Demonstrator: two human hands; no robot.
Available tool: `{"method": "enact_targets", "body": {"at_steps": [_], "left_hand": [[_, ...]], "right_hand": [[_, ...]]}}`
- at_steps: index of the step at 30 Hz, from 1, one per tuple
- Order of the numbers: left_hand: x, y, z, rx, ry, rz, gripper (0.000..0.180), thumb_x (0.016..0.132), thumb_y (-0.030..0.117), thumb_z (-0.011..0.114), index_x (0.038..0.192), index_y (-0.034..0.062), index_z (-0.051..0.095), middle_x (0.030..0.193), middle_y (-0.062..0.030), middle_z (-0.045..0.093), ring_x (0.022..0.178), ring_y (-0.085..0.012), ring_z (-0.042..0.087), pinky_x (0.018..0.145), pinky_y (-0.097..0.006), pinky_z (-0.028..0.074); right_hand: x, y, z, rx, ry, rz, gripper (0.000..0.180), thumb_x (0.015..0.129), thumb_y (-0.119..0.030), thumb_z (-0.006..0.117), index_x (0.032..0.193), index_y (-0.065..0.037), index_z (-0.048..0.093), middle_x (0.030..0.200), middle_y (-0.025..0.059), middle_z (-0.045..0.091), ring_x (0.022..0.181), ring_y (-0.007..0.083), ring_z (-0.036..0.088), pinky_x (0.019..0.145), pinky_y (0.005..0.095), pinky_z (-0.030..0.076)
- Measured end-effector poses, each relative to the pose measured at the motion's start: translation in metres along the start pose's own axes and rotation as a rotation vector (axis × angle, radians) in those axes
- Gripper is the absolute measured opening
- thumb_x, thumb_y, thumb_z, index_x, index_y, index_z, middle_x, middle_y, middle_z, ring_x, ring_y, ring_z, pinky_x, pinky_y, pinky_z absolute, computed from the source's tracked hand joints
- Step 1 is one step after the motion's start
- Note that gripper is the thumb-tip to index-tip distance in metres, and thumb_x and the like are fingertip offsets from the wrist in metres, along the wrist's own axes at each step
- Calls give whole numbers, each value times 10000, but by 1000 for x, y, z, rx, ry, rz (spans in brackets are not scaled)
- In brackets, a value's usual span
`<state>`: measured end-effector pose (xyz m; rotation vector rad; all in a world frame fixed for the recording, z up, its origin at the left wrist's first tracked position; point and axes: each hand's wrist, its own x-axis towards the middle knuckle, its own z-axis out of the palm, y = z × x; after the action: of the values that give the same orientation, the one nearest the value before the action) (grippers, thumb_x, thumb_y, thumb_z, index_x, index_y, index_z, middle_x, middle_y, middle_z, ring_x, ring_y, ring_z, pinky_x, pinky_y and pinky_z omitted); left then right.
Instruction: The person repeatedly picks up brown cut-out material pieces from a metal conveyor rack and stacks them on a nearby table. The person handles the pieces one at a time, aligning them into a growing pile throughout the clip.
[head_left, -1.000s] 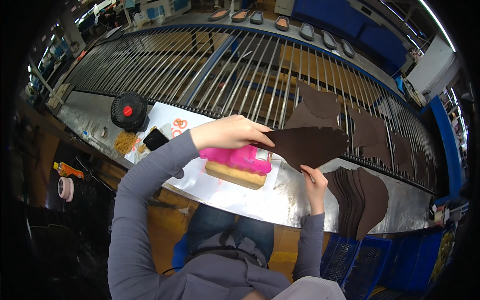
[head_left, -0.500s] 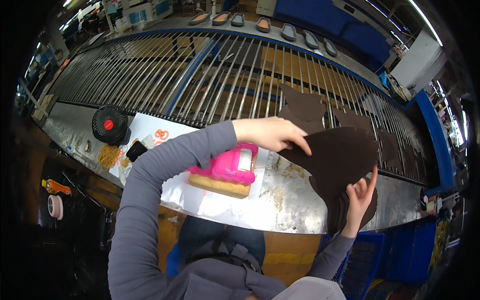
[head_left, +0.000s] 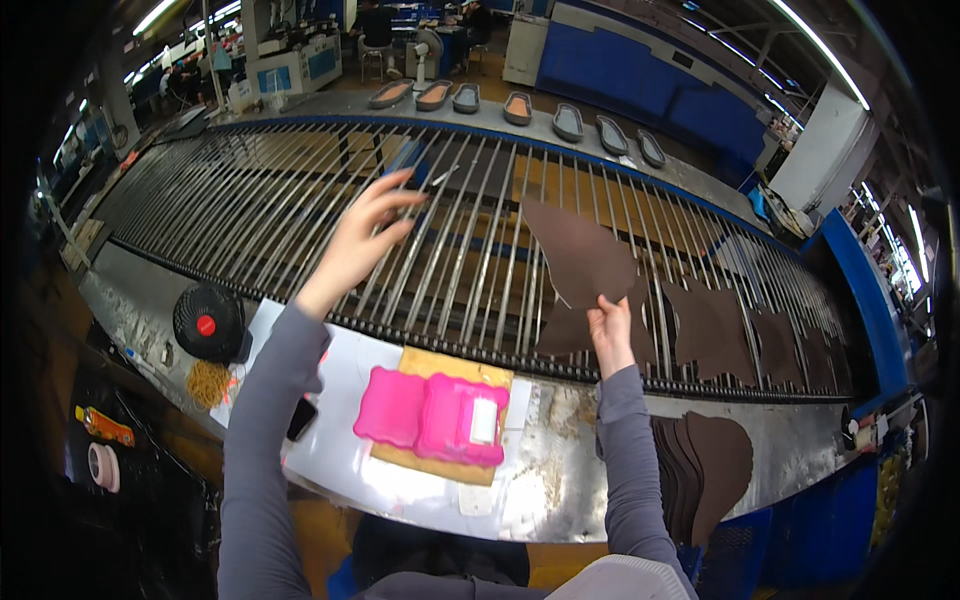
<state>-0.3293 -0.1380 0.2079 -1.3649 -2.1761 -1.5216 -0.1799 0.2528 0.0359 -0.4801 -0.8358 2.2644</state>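
My right hand (head_left: 612,338) pinches the lower edge of a dark brown, curved cut sheet (head_left: 578,252), holding it over the metal rods of a conveyor (head_left: 470,250). Another brown piece lies partly under that sheet, and several more brown pieces (head_left: 708,330) rest on the rods farther right. My left hand (head_left: 362,238) is raised above the rods with its fingers apart, holding nothing. By my right forearm, a fanned stack of brown pieces (head_left: 715,465) sits on the metal tabletop.
On a white sheet (head_left: 345,385) before me, a bright pink wavy-edged case (head_left: 425,412) rests on a tan block (head_left: 440,365). A black fan (head_left: 208,322) and rubber bands (head_left: 208,384) are at left. Shoe-sole-shaped trays (head_left: 517,107) line the far ledge.
The brown sheet has gone from both hands above the tabletop to the right hand alone, farther out over the rods. My left hand has let go and swung left. The view has also shifted.
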Motion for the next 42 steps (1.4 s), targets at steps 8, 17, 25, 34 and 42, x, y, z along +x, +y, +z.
{"method": "enact_targets", "body": {"at_steps": [8,17,25,34,42], "left_hand": [[-144,-20,-52,-78,112,-491,314,879,-8,612,1190,-10,655,1391,-113,540,1187,-211,591,936,-325,516],[-198,48,-37,-159,148,-498,290,905,-24,589,1188,-38,649,1375,-140,553,1199,-193,583,956,-306,492],[-242,67,-32,-111,108,-427,271,937,2,572,1194,-64,629,1366,-153,552,1254,-229,538,1052,-338,419],[-235,104,-8,-161,48,-343,262,937,5,569,1181,-60,639,1357,-159,558,1249,-233,542,1043,-341,432],[-254,121,-14,-96,15,-342,254,898,-9,603,1142,-64,644,1301,-176,593,1221,-266,561,1021,-352,437]], "right_hand": [[33,75,-46,-65,228,49,568,950,91,370,1436,-201,339,1363,151,465,1161,371,588,927,543,542],[-129,-56,-23,-446,64,-61,649,943,-118,630,1510,-57,319,1432,187,431,1316,334,465,1080,450,401],[-305,-202,-194,-1855,925,-471,455,867,-224,696,1239,22,604,1250,214,596,1188,362,558,1006,430,440],[-348,-191,-228,-1701,1159,-389,543,767,-346,808,1106,60,689,1096,244,661,1044,377,633,907,431,489],[-347,-194,-180,-1674,1277,-393,462,763,-178,810,1140,19,628,1124,253,655,1059,399,625,899,453,490]]}}
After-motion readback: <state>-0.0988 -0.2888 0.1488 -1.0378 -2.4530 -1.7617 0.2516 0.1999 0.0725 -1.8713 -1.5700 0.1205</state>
